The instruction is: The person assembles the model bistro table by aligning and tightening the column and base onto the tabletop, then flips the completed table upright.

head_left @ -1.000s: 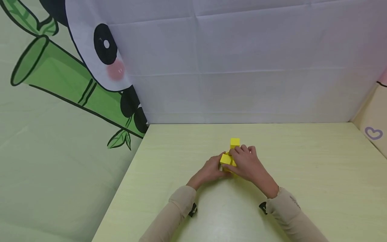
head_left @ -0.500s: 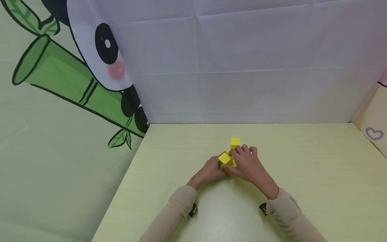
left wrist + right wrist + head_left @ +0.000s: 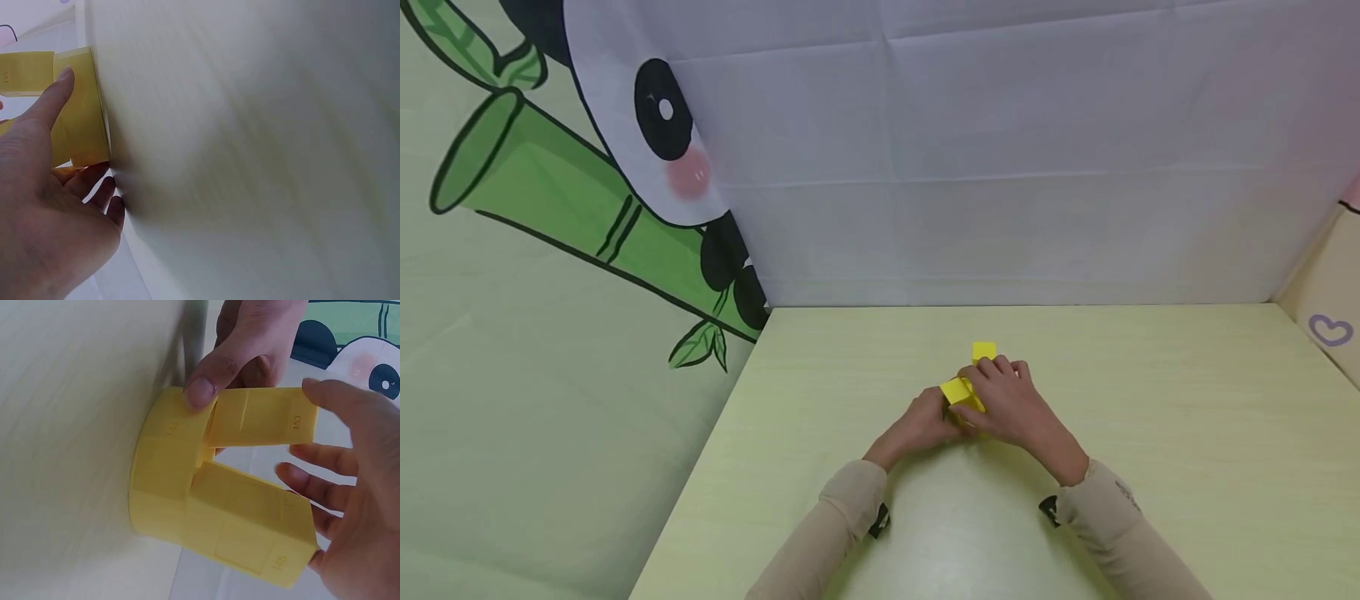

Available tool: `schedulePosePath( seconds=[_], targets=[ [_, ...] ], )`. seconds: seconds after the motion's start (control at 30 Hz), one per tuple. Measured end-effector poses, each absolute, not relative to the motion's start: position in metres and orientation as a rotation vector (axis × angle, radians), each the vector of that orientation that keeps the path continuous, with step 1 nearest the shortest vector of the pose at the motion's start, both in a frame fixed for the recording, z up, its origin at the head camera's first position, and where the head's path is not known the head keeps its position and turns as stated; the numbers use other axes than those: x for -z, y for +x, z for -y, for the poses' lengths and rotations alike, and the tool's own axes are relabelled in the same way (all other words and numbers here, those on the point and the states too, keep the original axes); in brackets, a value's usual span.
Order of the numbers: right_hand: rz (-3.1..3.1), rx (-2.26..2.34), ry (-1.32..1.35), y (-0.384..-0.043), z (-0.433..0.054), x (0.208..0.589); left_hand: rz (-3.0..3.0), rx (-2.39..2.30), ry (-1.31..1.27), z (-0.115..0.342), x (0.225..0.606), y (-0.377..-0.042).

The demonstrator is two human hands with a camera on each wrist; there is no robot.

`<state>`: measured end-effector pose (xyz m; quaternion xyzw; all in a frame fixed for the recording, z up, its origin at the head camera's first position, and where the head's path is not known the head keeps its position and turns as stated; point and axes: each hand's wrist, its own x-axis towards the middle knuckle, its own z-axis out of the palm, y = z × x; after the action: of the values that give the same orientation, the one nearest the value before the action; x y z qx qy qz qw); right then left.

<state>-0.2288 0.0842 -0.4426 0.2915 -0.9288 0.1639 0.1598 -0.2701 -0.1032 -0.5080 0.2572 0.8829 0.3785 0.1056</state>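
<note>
Several yellow numbered building blocks stand together on the table. A curved base block point(image 3: 165, 469) lies at the bottom, and my left hand point(image 3: 927, 421) grips it, thumb on its side and fingers partly behind it. From this base rises a block marked 153 point(image 3: 262, 417). My right hand point(image 3: 1018, 408) pinches its upper end between thumb and fingertips. Beside it stands a thicker upright block point(image 3: 250, 528), apart from the first at the top. In the head view, a yellow block top point(image 3: 984, 351) shows just beyond the right fingers; they hide its lower part.
The pale wooden table point(image 3: 1150, 417) extends around both hands. A white cloth point(image 3: 1037, 167) hangs at its back edge. To the left is a green cloth point(image 3: 550, 400) printed with bamboo and a panda.
The block in my right fingers has turned and tilted slightly to the left. My right hand has shifted a little left with it, while my left hand keeps nearly the same place.
</note>
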Motion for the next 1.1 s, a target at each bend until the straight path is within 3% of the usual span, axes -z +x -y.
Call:
schedulePosePath(
  seconds=[1.1],
  targets=[
    [2.611,-0.481,0.845,-0.2316,-0.0852,0.45,-2.61,-1.129,0.742,0.0996,0.5081,-0.2709]
  ],
)
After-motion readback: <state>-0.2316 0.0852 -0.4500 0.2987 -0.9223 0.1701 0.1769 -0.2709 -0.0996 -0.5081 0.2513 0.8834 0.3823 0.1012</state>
